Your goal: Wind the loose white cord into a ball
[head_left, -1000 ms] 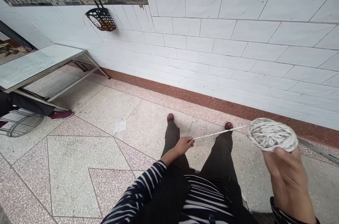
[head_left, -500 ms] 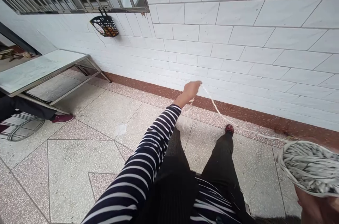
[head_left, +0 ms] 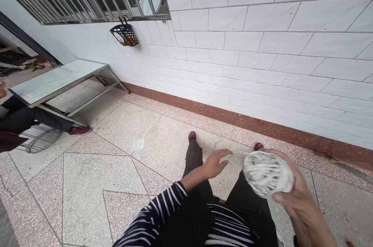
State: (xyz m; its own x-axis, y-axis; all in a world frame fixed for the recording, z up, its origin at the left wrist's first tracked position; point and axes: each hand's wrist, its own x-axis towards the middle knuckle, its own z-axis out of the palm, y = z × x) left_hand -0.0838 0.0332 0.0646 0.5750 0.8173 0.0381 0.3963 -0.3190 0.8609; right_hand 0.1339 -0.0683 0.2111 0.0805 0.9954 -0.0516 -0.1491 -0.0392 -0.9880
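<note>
My right hand [head_left: 300, 200] grips a thick bundle of white and grey cord [head_left: 268, 175], its thumb on the near side and the other fingers behind it. The cord is wound in many overlapping strands and slightly blurred. To the left of the bundle, my left hand [head_left: 215, 163] hovers above my legs, with thumb and fingers apart and nothing visible between them. A small whitish strand [head_left: 218, 139] shows near the floor beyond my left hand; I cannot tell whether it joins the bundle.
A white tiled wall [head_left: 233, 60] with a red-brown skirting runs ahead. On the left stands a low metal-framed table [head_left: 61, 77], with a seated person's leg [head_left: 52, 118] beside it. A black basket [head_left: 125, 36] hangs from the window bars. A pale paper piece [head_left: 138, 144] lies on the floor.
My left hand has come back from near the wall toward my body and opened, letting go of the cord strand. My right hand has brought the bundle leftward, in front of my legs.
</note>
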